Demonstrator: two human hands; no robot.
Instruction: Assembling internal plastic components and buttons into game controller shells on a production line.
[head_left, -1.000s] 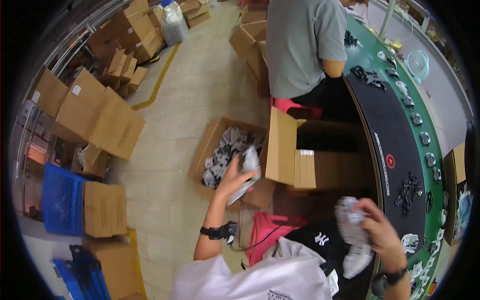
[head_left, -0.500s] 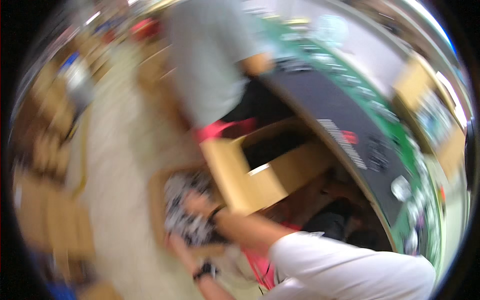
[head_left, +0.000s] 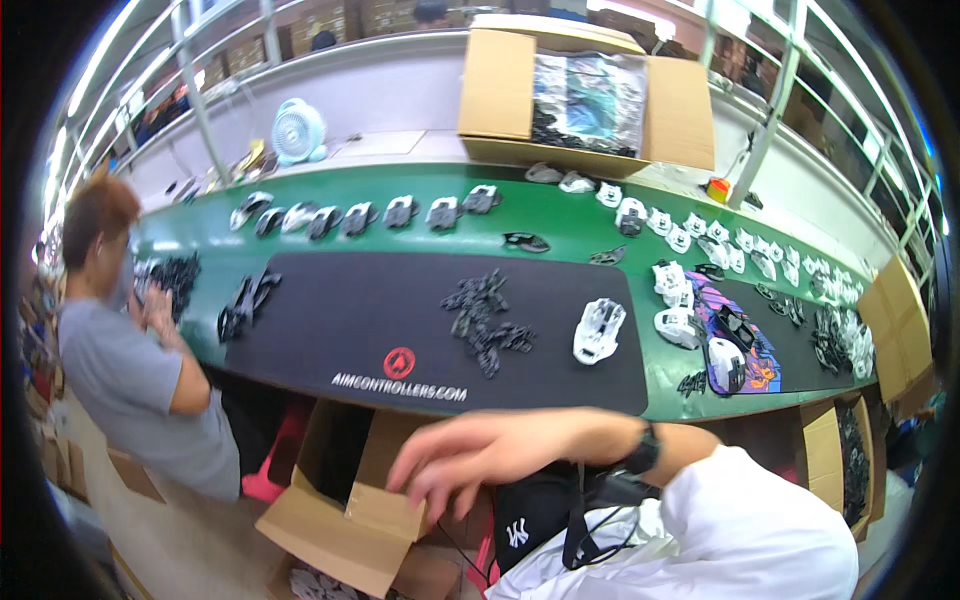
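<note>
My right hand (head_left: 500, 455) reaches leftward over an open cardboard box (head_left: 340, 545) below the table's front edge. Its fingers are loosely bent and apart, and I see nothing in them. A dark band circles this wrist. My left hand is out of view. Beyond the right hand, a black mat (head_left: 330, 310) lies on the green table. On it are a loose pile of small black plastic parts (head_left: 485, 320) and a white plastic shell (head_left: 599, 331) with openings. More black parts (head_left: 248, 303) lie at the mat's left end.
Grey and white shells (head_left: 401, 211) line the table's back. A co-worker (head_left: 150, 390) at the left has both hands together near dark parts. A large open carton (head_left: 498, 85) and a fan (head_left: 298, 130) stand behind. At right are a patterned mat (head_left: 765, 350) and another carton (head_left: 825, 460).
My view has swung from the floor box at the left up to the table. Both hands were at that box's grey-and-black contents; the right is now raised, the left out of view.
</note>
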